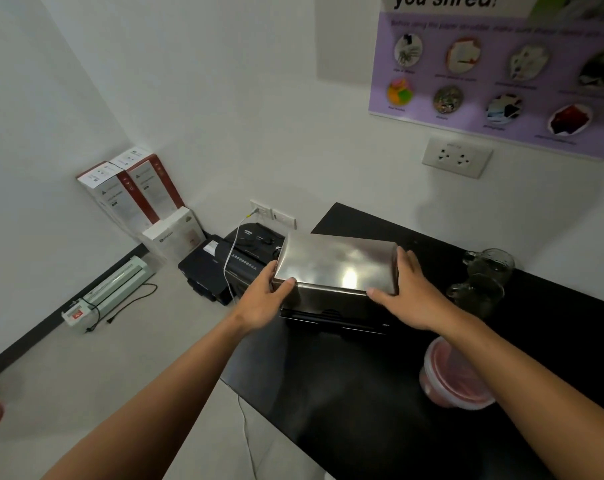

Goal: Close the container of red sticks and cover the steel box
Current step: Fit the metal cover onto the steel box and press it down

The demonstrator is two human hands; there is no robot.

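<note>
Steel fills the space between your hands: the lid (335, 263) sits on top of the box (328, 308), its shiny top tilted slightly toward you, with the box's darker body and black base showing just below its front edge. Whether the lid is fully seated you cannot tell from this view.

Your left hand (264, 301) grips the lid's left end, thumb lying on the top near the front corner and fingers wrapped around the side. Your right hand (409, 296) clamps the right end, fingers up along the side edge and thumb pressed against the front face. Both hands are closed on the lid.

Everything rests on the black counter (328, 393). Under your right forearm, nearer you than that hand, stands the container (449, 379), a clear round tub with its lid on and the red sticks dimly visible through the plastic. Beyond your right hand and to its right stand two glass mugs (484, 278), touching each other and well apart from the box.

Past your left hand, down on the floor, a black shredder (245, 258) stands against the wall, with a white cable running over it to a wall socket.
</note>
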